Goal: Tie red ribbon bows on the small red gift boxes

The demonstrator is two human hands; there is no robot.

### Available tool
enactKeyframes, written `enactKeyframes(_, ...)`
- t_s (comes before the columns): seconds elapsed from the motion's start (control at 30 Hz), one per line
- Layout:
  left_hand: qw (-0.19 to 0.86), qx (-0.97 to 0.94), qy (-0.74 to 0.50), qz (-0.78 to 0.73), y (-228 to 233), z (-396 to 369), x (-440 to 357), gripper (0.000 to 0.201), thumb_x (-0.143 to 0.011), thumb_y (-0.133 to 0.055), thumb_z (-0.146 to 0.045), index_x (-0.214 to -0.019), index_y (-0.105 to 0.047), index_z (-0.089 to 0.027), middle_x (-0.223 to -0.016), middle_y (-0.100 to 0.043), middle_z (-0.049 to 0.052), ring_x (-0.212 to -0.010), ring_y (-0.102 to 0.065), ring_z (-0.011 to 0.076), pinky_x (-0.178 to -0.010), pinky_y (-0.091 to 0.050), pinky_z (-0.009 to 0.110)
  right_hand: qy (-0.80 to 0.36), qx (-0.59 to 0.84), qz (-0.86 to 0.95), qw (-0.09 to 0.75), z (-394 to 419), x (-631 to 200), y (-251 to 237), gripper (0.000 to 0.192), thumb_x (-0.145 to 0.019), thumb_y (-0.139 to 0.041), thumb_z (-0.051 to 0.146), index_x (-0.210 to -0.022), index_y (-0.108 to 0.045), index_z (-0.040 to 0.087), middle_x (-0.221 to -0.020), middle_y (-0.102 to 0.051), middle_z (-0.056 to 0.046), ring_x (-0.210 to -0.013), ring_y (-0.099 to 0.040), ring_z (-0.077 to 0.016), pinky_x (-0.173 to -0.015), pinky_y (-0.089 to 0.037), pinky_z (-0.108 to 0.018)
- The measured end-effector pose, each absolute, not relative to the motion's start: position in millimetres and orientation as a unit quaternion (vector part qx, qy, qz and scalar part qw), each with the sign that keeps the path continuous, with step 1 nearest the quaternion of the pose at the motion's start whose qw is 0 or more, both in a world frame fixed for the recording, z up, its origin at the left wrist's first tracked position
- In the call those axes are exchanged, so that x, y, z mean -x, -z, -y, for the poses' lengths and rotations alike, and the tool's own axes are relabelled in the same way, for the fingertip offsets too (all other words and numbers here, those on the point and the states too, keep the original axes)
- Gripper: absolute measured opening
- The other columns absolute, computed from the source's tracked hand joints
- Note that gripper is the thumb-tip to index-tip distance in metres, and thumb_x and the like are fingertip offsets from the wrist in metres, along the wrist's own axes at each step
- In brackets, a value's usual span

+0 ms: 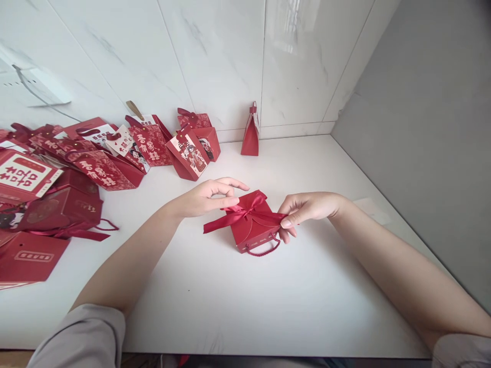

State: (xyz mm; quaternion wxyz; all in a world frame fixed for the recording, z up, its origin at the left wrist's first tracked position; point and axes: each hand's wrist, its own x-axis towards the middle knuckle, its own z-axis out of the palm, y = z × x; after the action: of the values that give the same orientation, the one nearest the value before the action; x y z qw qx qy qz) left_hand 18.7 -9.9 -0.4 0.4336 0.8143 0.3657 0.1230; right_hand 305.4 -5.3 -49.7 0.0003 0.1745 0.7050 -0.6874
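A small red gift box sits on the white table, its top folded shut in curved flaps. A shiny red ribbon is tied in a bow over the top, one tail reaching out to the left. From the near side hangs a twisted red cord handle. My right hand pinches the right tail of the ribbon between thumb and fingers, close against the box's right side. Over the box's left edge, my left hand hovers by the bow with fingers stretched out and apart, holding nothing.
Several red gift boxes crowd the left side, some with white printed panels. A patterned box stands at their right end. One narrow red box stands alone by the tiled wall. A grey panel borders the right.
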Motion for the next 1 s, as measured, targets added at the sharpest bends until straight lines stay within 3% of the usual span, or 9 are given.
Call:
enactKeyframes(0.13,0.411,-0.815,-0.126,-0.389,-0.4,9.9,-18.6,0.037,-0.087,-0.057,-0.046,-0.063,-0.060,-0.018,-0.134,-0.056,0.005,-0.109,-0.061,0.0232,-0.099,-0.049,0.041,0.690,-0.172,-0.703,-0.017,4.6,-301.8,54.4,0.036,-0.089,-0.061,0.046,-0.077,-0.074,0.014,-0.084,-0.074,-0.008,-0.077,-0.061,-0.0159,-0.074,-0.044,-0.029)
enactKeyframes(0.37,0.386,-0.830,-0.100,-0.391,3.9,8.7,-20.7,0.039,-0.088,-0.054,-0.046,-0.060,-0.057,-0.018,-0.133,-0.056,0.004,-0.112,-0.060,0.0228,-0.099,-0.048,0.038,0.686,-0.155,-0.711,0.000,4.2,-300.5,53.7,0.032,-0.089,-0.062,0.045,-0.085,-0.077,0.016,-0.083,-0.073,-0.005,-0.070,-0.057,-0.0139,-0.070,-0.041,-0.027)
enactKeyframes(0.67,0.361,-0.838,-0.083,-0.400,7.7,7.7,-20.4,0.040,-0.078,-0.068,-0.045,-0.059,-0.047,-0.017,-0.136,-0.055,0.002,-0.119,-0.057,0.0250,-0.102,-0.043,0.043,0.679,-0.153,-0.718,0.010,2.3,-301.6,55.8,0.031,-0.090,-0.060,0.041,-0.091,-0.078,0.016,-0.074,-0.069,-0.003,-0.064,-0.053,-0.0115,-0.072,-0.041,-0.026)
enactKeyframes(0.8,0.366,-0.835,-0.083,-0.401,6.8,7.1,-17.8,0.039,-0.074,-0.072,-0.047,-0.059,-0.051,-0.018,-0.137,-0.055,0.003,-0.125,-0.053,0.0278,-0.109,-0.036,0.048,0.684,-0.161,-0.712,-0.002,3.3,-304.2,54.3,0.035,-0.088,-0.062,0.047,-0.088,-0.076,0.015,-0.079,-0.072,-0.006,-0.068,-0.058,-0.0142,-0.075,-0.044,-0.029)
enactKeyframes(0.9,0.379,-0.836,-0.076,-0.390,5.0,4.7,-15.0,0.036,-0.075,-0.072,-0.049,-0.062,-0.059,-0.018,-0.139,-0.053,0.004,-0.128,-0.050,0.0285,-0.112,-0.033,0.048,0.671,-0.197,-0.714,-0.030,6.6,-301.8,50.2,0.044,-0.093,-0.053,0.051,-0.083,-0.074,0.013,-0.072,-0.072,-0.007,-0.070,-0.061,-0.0163,-0.077,-0.044,-0.031)
enactKeyframes(1.0,0.427,-0.821,-0.072,-0.373,4.7,2.8,-14.1,0.037,-0.084,-0.063,-0.049,-0.066,-0.063,-0.016,-0.139,-0.053,0.007,-0.114,-0.059,0.0245,-0.105,-0.042,0.041,0.667,-0.235,-0.704,-0.064,11.0,-296.2,46.8,0.048,-0.095,-0.049,0.051,-0.078,-0.071,0.012,-0.062,-0.068,-0.005,-0.065,-0.060,-0.0153,-0.075,-0.043,-0.030)
